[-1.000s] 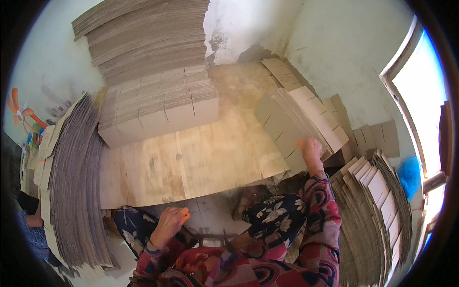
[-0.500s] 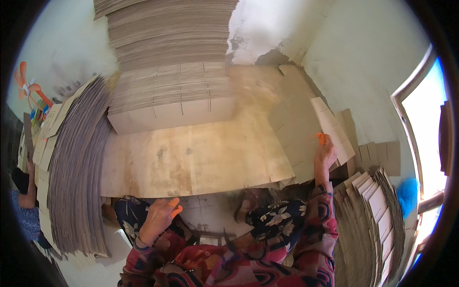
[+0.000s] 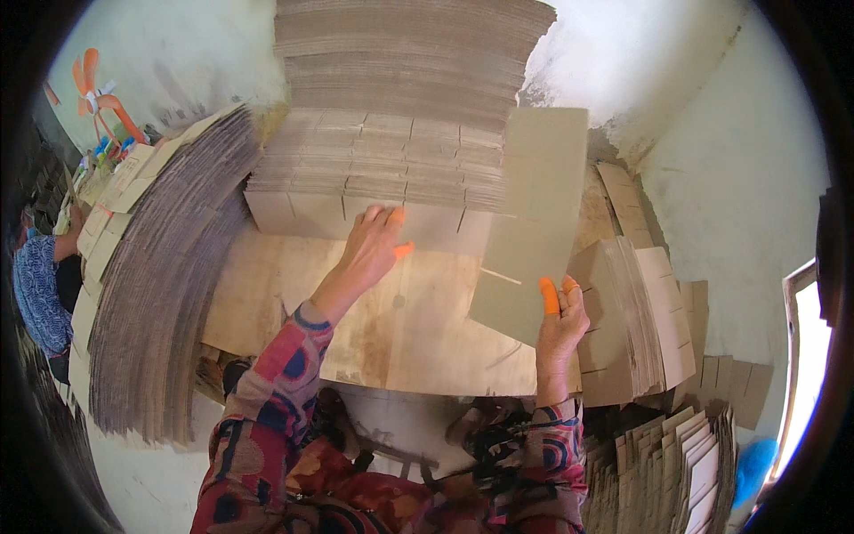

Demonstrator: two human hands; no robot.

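Observation:
My right hand (image 3: 560, 334), with orange finger covers on it, grips the lower right edge of a long slotted cardboard strip (image 3: 534, 205). The strip is tilted up over the board, its far end overlapping the right side of a stack of slotted cardboard (image 3: 382, 165). My left hand (image 3: 369, 254) reaches over the board to the front of that stack. Its orange-covered thumb and forefinger are apart, and the fingertips are at the face of the front sheet; whether they touch it I cannot tell.
A pale wooden board (image 3: 356, 347) lies before me. A tall curved cardboard pile (image 3: 169, 285) stands left, with a person (image 3: 44, 285) beyond. Slotted sheets (image 3: 614, 329) lean at the right; more pieces (image 3: 658, 463) stand below. An orange fan (image 3: 98, 98) is far left.
My right hand has come left from the right-hand sheets and now holds a cardboard strip. My left hand has risen from near my lap to the stack. The view has also shifted.

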